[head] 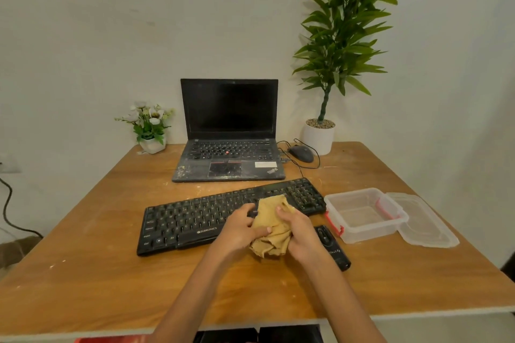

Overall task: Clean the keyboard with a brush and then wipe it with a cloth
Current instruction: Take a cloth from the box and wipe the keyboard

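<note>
A black keyboard [195,220] lies slanted across the middle of the wooden table [97,259]. Over its right front part I hold a crumpled yellow cloth [271,227] with both hands. My left hand [239,228] grips the cloth from the left, thumb pressed across it. My right hand [299,231] grips it from the right, fingers curled over the top. The cloth and hands hide part of the keyboard's right front. No brush is visible.
A dusty open laptop [228,147] sits behind the keyboard, with a wired mouse [301,154] to its right. A black device [333,246] lies beside my right hand. An open clear plastic box [362,214] and its lid [423,225] lie right. Two potted plants stand at the back.
</note>
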